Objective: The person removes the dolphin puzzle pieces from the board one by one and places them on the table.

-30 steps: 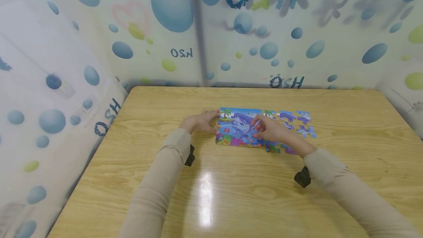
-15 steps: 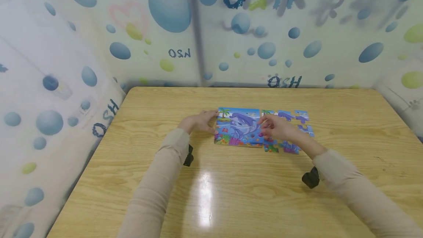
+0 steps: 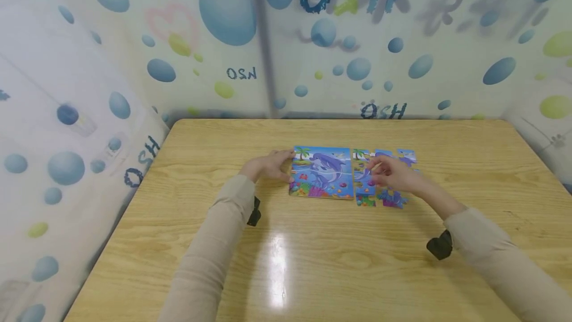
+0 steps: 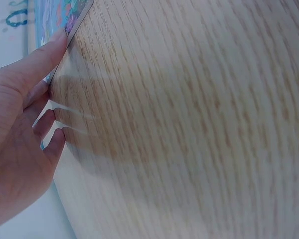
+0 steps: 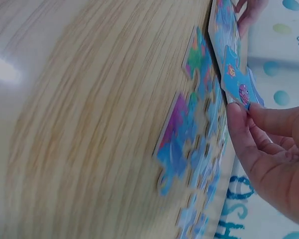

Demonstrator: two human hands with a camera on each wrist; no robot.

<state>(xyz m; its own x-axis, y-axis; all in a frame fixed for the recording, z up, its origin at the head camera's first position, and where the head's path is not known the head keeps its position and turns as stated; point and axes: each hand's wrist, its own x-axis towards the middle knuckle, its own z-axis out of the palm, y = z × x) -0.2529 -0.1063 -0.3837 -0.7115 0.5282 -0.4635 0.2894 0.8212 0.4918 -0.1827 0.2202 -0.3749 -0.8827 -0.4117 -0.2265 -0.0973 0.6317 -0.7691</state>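
A dolphin picture board (image 3: pixel 321 172) lies on the table. My left hand (image 3: pixel 271 165) rests at its left side, fingers spread along the edge. In the left wrist view, the thumb (image 4: pixel 52 50) touches the board's corner; the index fingertip is partly hidden. My right hand (image 3: pixel 395 175) pinches a blue puzzle piece (image 5: pixel 237 82) with a purple fish and a starfish, between thumb and fingertips. This piece is held tilted over loose jigsaw pieces (image 3: pixel 393 199) laid out right of the board. The hand hides some of these pieces in the head view.
The wooden table (image 3: pixel 335 262) reaches back to a wall (image 3: pixel 313 78) printed with blue and green bubbles. Another printed wall (image 3: pixel 67 163) stands along the left side. Dark wrist cameras (image 3: pixel 440 245) hang below both sleeves.
My right hand has moved right, from over the board to over the loose pieces, carrying the puzzle piece. My left hand stays at the board's left edge.
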